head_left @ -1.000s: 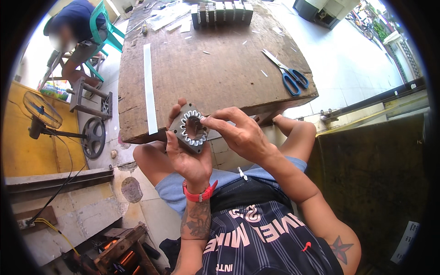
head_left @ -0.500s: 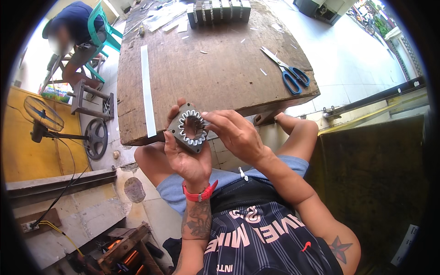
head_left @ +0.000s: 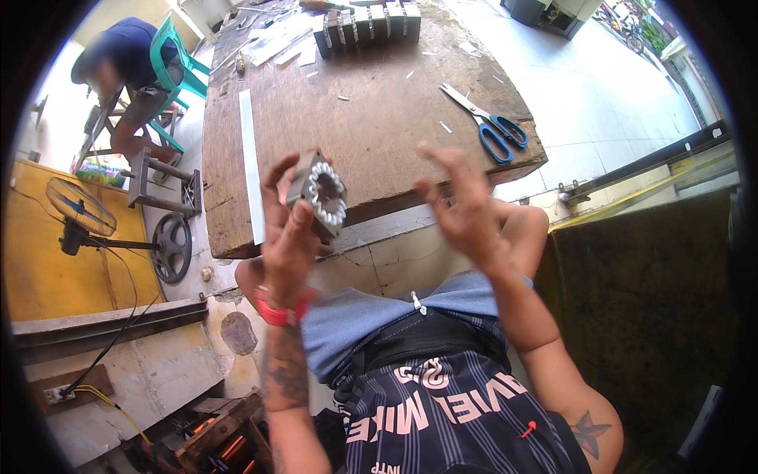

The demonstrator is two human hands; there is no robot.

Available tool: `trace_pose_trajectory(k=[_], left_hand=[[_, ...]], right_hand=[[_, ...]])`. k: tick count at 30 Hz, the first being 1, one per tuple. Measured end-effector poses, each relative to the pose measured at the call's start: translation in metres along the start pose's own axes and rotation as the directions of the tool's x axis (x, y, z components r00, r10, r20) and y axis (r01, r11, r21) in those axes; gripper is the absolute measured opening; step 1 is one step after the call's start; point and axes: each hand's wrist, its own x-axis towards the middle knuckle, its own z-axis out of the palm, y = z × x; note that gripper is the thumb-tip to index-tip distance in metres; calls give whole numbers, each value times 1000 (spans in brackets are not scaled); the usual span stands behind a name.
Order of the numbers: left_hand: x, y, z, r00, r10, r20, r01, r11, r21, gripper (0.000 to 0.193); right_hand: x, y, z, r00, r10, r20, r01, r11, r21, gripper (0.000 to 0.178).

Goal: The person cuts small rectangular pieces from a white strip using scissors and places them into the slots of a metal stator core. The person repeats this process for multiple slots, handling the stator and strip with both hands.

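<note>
My left hand (head_left: 286, 229) grips a motor stator core (head_left: 304, 186), a squarish grey metal block with a round bore. White liners (head_left: 317, 175) ring the slots around that bore. The block is tilted, its bore turned toward the right, just over the table's near edge. My right hand (head_left: 462, 207) is apart from it, smeared by motion, with thumb and fingers spread and nothing seen in them. Left of the block, a long white strip (head_left: 252, 162) lies on the wooden table (head_left: 371, 134). Scissors with blue handles (head_left: 493, 130) rest open near the table's right edge.
A row of several similar metal cores (head_left: 367, 31) stands at the table's far side, beside white sheet scraps (head_left: 276, 39). A standing fan (head_left: 75, 213) and a wooden stool (head_left: 162, 182) are on the left. Another person (head_left: 130, 59) bends over near a green chair (head_left: 170, 59).
My right hand has let go of the core's edge and moved away to the right, fingers opening. My left hand has shifted slightly left and tilted the core.
</note>
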Motion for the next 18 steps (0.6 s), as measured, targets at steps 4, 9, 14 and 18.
trace_pose_trajectory(k=[4,9,14,18], left_hand=[[64,37,-60,950,-180,254,56,901,431,65],[121,23,-95,938,-233,256,62,841,537,64],[121,11,-106,934,-254,253,78,834,547,72],[99,31,-107,963,-173,208,-66,597,800,72]], right_hand=[[22,57,-54,998,32,-45,-52,812,-581,34],[14,95,-76,968,248,-20,-201,732,-650,35],[18,86,-80,959,276,71,-158,721,-675,35],[40,72,-90,867,449,217,-196,707,-680,35]])
